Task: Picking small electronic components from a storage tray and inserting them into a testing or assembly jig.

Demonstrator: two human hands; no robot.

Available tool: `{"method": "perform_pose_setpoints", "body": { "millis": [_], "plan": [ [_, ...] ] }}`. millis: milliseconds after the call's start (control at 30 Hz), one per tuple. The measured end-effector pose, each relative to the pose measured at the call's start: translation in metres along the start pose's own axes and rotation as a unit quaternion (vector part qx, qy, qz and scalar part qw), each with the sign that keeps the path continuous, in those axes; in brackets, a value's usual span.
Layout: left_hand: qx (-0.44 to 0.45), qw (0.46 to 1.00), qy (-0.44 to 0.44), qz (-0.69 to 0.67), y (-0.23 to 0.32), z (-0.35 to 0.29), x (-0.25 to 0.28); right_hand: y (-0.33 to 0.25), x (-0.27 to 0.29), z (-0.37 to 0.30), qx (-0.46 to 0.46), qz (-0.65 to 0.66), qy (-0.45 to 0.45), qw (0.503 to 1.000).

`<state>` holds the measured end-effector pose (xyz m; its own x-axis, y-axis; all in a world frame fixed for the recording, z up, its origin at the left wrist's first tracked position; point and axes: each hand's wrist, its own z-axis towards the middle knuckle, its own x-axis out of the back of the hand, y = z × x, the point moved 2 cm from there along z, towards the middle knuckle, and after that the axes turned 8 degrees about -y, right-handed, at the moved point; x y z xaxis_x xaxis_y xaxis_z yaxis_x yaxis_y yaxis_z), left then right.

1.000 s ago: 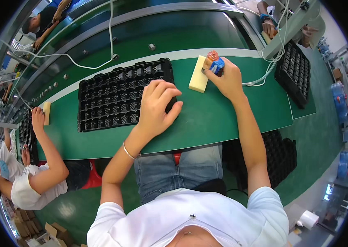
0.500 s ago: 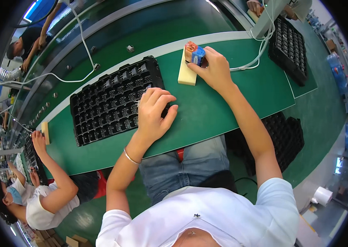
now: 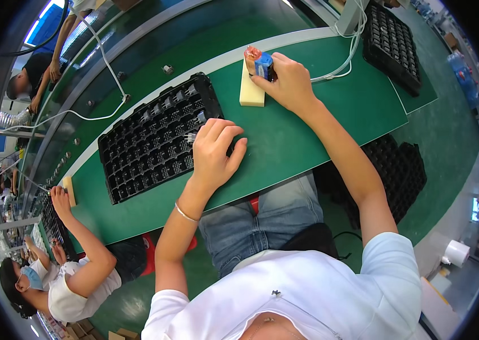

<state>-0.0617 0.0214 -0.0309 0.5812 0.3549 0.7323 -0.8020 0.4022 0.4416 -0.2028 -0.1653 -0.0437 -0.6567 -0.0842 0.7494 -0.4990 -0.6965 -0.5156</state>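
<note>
My right hand grips a small blue-and-orange wrapped block between thumb and fingers. It is at the far end of a pale yellow bar lying on the green table; whether they touch, I cannot tell. My left hand rests over the right edge of a black compartment tray. Its fingers are loosely bent and the thumb stands apart, with nothing visible between them. Beside its fingertips is a small grey part with metal pins. Similar parts sit along the tray's far row.
Another black tray lies at the right, near white cables. Black trays are stacked below the table's right side. A conveyor with small parts runs beyond the table. A co-worker's arm works at the left.
The whole view has shifted slightly. Both hands keep nearly the same pose, and the right still grips the blue-and-orange block. More of the pinned parts shows beside my left fingers.
</note>
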Motion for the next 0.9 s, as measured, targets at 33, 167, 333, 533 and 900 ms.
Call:
{"method": "perform_pose_setpoints", "body": {
  "millis": [33,167,333,533,900],
  "plan": [
    [0.001,1.000,-0.004,0.004,0.000,0.000,0.000,-0.002,-0.001,-0.002,0.001,0.001,0.000,1.000],
    [-0.004,1.000,0.001,0.007,0.000,0.000,0.000,-0.001,0.002,0.000,0.012,0.020,0.011,1.000],
    [-0.002,1.000,-0.005,0.018,0.001,0.001,-0.001,-0.002,0.002,-0.002,0.003,-0.002,0.005,1.000],
    [-0.006,1.000,-0.022,0.015,0.007,0.003,-0.002,0.004,-0.001,0.002,-0.004,0.005,0.035,0.999],
    [-0.020,0.999,-0.032,0.035,0.003,0.003,-0.006,-0.007,-0.009,-0.009,0.063,0.006,0.014,0.998]
  ]
}}
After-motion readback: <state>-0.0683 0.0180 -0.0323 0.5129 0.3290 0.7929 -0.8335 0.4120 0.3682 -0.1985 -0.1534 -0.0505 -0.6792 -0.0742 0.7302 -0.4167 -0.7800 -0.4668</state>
